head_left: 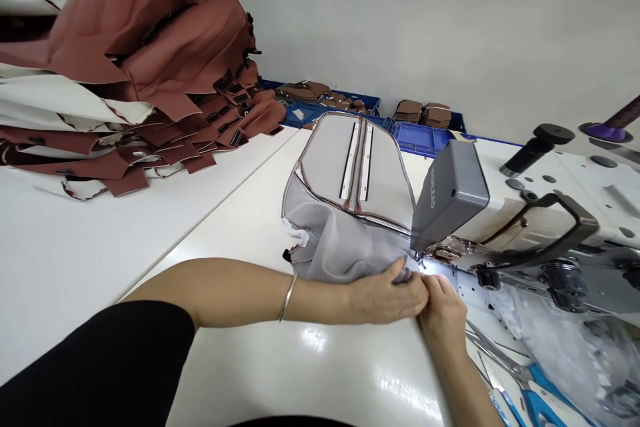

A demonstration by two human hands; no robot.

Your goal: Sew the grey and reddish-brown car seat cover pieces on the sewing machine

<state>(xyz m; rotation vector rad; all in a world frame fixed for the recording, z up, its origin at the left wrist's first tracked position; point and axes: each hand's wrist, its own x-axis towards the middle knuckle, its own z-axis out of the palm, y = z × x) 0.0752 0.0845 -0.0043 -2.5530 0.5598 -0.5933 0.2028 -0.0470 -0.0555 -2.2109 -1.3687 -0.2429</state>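
A grey seat cover (325, 230), inside out with brown seam edges and two white strips, lies on the white table and runs up to the sewing machine (450, 193). Its near edge is bunched by the needle area. My left hand (387, 295) has thumb and fingers closed on that bunched edge, just left of the needle. Pressed against it, my right hand (444, 313) is closed at the same edge, in front of the machine; its fingertips are partly hidden. The machine's head covers the far right corner of the cover.
Reddish-brown covers (165, 47) are piled high at the left. Blue crates (420, 137) with brown pieces stand along the wall. Blue-handled scissors (537, 380) and a clear plastic bag (560, 347) lie right of my right forearm. The white table (300, 373) extends in front of me.
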